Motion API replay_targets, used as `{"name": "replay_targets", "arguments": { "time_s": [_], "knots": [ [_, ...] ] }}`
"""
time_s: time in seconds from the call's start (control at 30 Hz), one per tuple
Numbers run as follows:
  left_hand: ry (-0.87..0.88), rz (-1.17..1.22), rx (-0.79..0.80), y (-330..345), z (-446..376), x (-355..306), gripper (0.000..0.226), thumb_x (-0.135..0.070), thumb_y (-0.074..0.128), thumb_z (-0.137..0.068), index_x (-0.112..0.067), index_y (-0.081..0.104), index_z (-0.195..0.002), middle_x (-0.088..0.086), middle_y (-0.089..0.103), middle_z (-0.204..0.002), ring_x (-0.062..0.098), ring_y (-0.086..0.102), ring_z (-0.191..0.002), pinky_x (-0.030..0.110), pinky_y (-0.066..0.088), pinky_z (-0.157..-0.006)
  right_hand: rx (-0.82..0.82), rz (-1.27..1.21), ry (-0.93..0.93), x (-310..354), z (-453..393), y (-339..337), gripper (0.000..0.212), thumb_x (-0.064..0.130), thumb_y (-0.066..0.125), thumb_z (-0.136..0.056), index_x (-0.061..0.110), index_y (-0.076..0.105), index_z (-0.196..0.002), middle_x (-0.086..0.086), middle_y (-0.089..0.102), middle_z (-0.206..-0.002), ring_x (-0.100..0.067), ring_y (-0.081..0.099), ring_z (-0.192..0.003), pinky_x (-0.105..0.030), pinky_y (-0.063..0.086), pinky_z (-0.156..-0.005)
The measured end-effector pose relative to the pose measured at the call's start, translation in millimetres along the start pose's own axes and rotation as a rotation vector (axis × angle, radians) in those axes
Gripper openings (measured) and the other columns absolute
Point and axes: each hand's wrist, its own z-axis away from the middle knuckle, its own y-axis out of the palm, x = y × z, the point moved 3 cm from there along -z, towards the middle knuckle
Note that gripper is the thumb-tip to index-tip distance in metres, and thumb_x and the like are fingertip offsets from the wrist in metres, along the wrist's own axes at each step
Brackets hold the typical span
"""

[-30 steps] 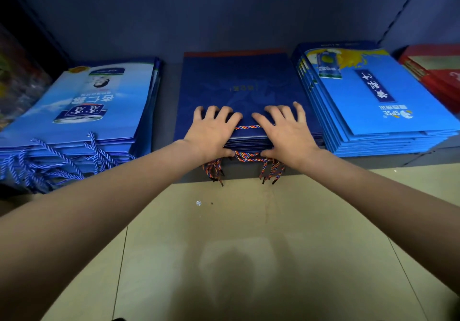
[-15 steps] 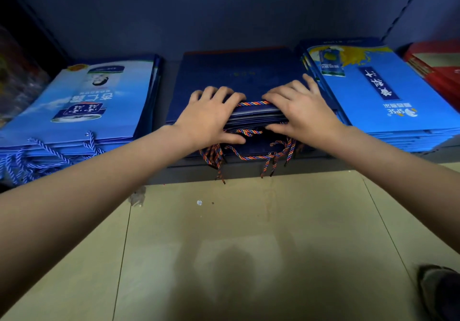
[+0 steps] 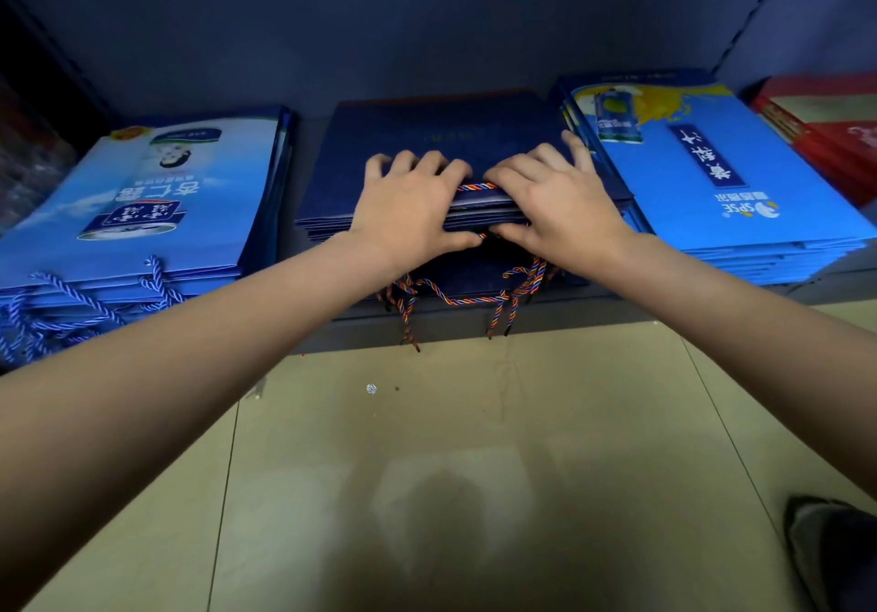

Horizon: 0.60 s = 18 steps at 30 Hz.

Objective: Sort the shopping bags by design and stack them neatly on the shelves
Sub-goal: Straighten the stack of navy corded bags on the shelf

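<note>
Hands, left hand (image 3: 408,213) and right hand (image 3: 555,205), grip navy bags (image 3: 446,137), fingers curled above, thumbs beneath.

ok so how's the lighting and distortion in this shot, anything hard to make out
Head view: dim, blue-tinted light; the dark navy bags under both hands, left hand and right hand, lose their print in shadow. Head view: wide-angle bending stretches the forearms and curves the shelf edge. Head view: a soft glare patch on the floor tiles; the far-left corner is nearly black.
</note>
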Motion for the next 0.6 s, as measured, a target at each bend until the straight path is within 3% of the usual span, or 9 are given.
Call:
{"name": "replay_targets", "arguments": {
  "time_s": [0.33, 0.4, 0.5, 0.6],
  "knots": [
    [0.017, -0.199, -0.022, 24, 14, -7, 0.074, -0.03, 0.066, -0.08, -0.019, 0.029, -0.142, 0.005, 0.038, -0.14, 0.03, 0.037, -0.125, 0.046, 0.022, -0.106, 0.04, -0.002, 0.045, 5, 7, 11, 0.055, 0.03, 0.08, -0.068, 0.009, 0.063, -0.115, -0.009, 0.064, -0.109, -0.035, 0.055, -0.105, -0.066, 0.02, -0.103],
    [0.07, -0.205, -0.01, 28, 18, -3, 0.08, -0.035, 0.069, -0.077, -0.018, 0.028, -0.144, 0.005, 0.036, -0.142, 0.03, 0.036, -0.126, 0.045, 0.023, -0.106, 0.058, 0.002, 0.043, 7, 11, 14, 0.056, 0.03, 0.081, -0.066, 0.008, 0.062, -0.115, -0.009, 0.063, -0.11, -0.035, 0.055, -0.104, -0.066, 0.02, -0.103],
    [0.1, -0.051, 0.12, 35, 23, 7, 0.092, -0.058, 0.065, -0.075, -0.024, 0.02, -0.147, -0.002, 0.025, -0.149, 0.023, 0.025, -0.133, 0.042, 0.017, -0.108, 0.095, -0.012, 0.037, 11, 17, 21, 0.06, 0.028, 0.083, -0.064, 0.006, 0.061, -0.116, -0.011, 0.062, -0.11, -0.036, 0.055, -0.104, -0.068, 0.021, -0.101],
    [0.022, 0.088, 0.068, 35, 25, 11, 0.075, -0.065, 0.049, -0.083, -0.027, 0.029, -0.145, -0.005, 0.03, -0.149, 0.021, 0.026, -0.133, 0.041, 0.016, -0.107, 0.091, 0.001, 0.027, 10, 17, 21, 0.06, 0.027, 0.084, -0.062, 0.006, 0.062, -0.114, -0.012, 0.062, -0.108, -0.037, 0.056, -0.101, -0.069, 0.023, -0.099]
  ]
}}
